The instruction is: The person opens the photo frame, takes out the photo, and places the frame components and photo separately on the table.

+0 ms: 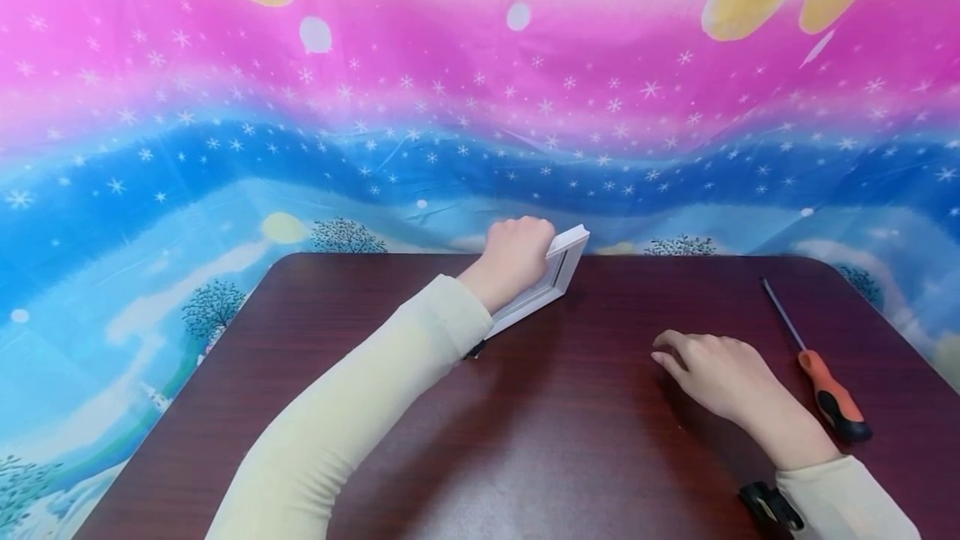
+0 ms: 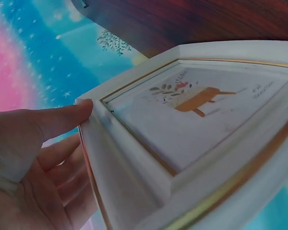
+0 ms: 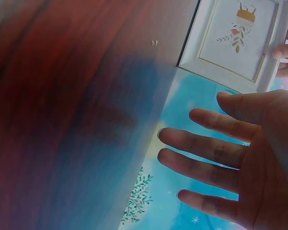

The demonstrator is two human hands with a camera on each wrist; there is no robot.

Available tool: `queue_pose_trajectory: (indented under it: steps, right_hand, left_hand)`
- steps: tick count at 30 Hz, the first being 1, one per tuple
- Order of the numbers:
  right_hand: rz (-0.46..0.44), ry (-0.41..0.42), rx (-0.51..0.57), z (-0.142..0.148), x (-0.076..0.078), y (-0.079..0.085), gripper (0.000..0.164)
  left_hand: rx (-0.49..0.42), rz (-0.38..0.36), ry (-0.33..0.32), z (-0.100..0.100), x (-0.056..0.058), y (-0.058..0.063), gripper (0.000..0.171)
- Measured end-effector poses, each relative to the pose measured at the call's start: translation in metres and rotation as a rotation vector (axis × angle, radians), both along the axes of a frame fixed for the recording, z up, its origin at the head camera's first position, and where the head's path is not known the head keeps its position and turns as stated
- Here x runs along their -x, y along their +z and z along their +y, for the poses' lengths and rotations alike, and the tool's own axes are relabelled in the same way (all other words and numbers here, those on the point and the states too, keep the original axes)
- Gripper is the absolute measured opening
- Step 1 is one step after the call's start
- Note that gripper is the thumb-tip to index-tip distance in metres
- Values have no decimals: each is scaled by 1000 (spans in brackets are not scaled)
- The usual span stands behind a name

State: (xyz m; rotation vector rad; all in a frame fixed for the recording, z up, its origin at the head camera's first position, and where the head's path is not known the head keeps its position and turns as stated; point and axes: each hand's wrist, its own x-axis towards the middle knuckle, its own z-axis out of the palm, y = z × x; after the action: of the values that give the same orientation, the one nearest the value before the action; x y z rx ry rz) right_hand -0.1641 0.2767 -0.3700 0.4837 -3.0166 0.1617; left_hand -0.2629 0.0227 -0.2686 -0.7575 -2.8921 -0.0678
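Head view shows a printed cloth [image 1: 480, 119] behind the brown bench [image 1: 592, 465]. Above the bench's far part tilts a white picture frame [image 2: 127, 163], left hand [image 1: 519, 258] fingers clamped on its edge. The right hand [image 1: 723, 373], fingers apart, is between frame and orange-handled screwdriver [image 1: 816, 367]. Left hand and sleeve [image 1: 375, 382] hide much of the frame; its lettering is blurred.

The left arm [image 1: 360, 394] stretches forward, its left hand [image 1: 517, 261] gripping, thumb [image 2: 65, 119] opposite the fingers [image 2: 72, 175]; the right hand [image 1: 720, 373] holds its fingers loosely extended, slightly parted.
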Motion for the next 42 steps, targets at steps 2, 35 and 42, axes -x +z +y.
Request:
queue_pose_trajectory:
  steps: [2, 35, 42]
  right_hand:
    - [-2, -1, 2, 0, 0, 0, 20]
    - [26, -30, -5, 0, 1, -2, 18]
    - [28, -39, -5, 0, 0, -2, 20]
  left_hand:
    - [-3, -8, 7, -1, -2, 0, 11]
    - [19, 225, -173, 5, -58, -60, 10]
    - [35, 279, -192, 5, -65, -75, 11]
